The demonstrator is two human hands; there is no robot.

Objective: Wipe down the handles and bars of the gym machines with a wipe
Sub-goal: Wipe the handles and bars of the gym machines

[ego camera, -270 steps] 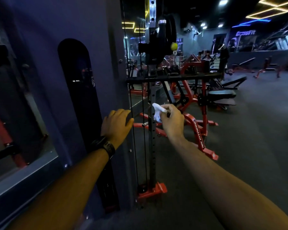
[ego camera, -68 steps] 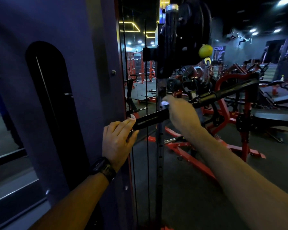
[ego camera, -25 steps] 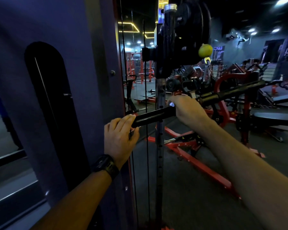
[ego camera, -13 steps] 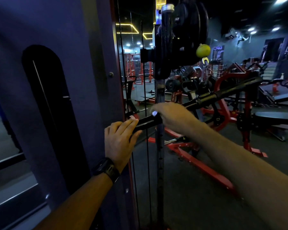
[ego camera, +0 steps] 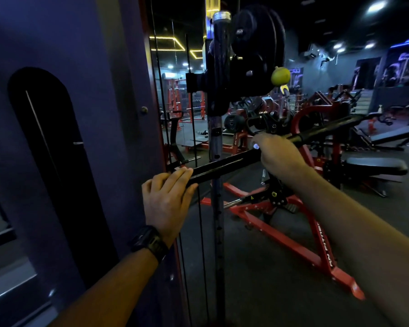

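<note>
A long black bar (ego camera: pixel 224 164) runs from lower left up to the right across the cable machine. My left hand (ego camera: pixel 167 197) grips its left end, fingers curled over the top. My right hand (ego camera: pixel 278 156) is wrapped round the bar near its middle, with a small bit of the white wipe (ego camera: pixel 256 146) showing at the fingertips; the wipe is otherwise hidden under the palm. Past my right hand the bar continues toward its right grip (ego camera: pixel 328 128).
The machine's upright post (ego camera: pixel 216 208) and thin cables (ego camera: pixel 198 220) stand just behind the bar. A pulley block (ego camera: pixel 250 55) with a yellow ball (ego camera: pixel 280 76) hangs above. A purple panel (ego camera: pixel 92 114) fills the left. Red machines (ego camera: pixel 293 234) and benches (ego camera: pixel 376 165) stand on the right.
My right hand has slid to the right along the bar from its spot half a second ago. My left hand keeps its hold on the bar's left end.
</note>
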